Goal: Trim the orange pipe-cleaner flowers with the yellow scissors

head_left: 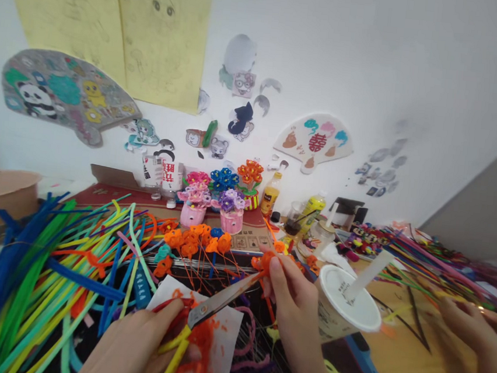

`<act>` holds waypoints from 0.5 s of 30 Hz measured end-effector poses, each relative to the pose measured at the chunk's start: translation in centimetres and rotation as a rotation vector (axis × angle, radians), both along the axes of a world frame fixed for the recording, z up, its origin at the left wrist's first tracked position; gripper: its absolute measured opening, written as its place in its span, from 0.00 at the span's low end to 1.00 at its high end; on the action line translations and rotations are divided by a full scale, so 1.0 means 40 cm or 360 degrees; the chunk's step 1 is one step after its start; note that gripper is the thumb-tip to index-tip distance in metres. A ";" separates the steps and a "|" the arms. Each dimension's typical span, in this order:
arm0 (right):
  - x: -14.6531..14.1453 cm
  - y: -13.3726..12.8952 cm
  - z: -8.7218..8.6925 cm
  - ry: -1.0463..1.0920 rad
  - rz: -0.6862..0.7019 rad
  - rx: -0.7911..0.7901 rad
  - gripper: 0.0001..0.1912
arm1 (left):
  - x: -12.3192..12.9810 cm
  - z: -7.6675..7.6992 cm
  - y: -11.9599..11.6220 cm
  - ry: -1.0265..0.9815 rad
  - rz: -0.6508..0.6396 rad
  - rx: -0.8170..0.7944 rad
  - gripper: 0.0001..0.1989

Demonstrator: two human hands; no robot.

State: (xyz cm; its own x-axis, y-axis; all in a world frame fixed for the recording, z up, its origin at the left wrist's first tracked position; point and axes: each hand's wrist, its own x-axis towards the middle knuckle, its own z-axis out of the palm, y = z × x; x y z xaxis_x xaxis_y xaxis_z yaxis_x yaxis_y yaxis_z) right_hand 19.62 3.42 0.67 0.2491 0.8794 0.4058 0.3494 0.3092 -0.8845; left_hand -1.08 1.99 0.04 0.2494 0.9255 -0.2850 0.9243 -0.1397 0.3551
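My left hand [141,334] is closed round the handles of a pair of scissors [220,302], whose blades point up and to the right. Its yellow handle shows below the fingers. My right hand [293,296] pinches an orange fuzzy flower [263,262] at the blade tips. Below the blades lies a white paper [226,348] strewn with orange fluff. Several finished orange flowers [190,241] on thin wire stems stand just behind the scissors.
Bundles of coloured pipe cleaners [64,274] cover the left side. A lidded cup [347,301] with a straw stands right of my right hand. Another person's hands [476,331] are at the far right. Potted craft flowers [231,211] and bottles [270,194] line the back.
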 end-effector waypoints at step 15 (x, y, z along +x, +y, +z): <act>0.001 0.003 -0.001 -0.0024 -0.0023 -0.0019 0.20 | -0.005 0.007 -0.001 0.0110 -0.0002 0.0040 0.15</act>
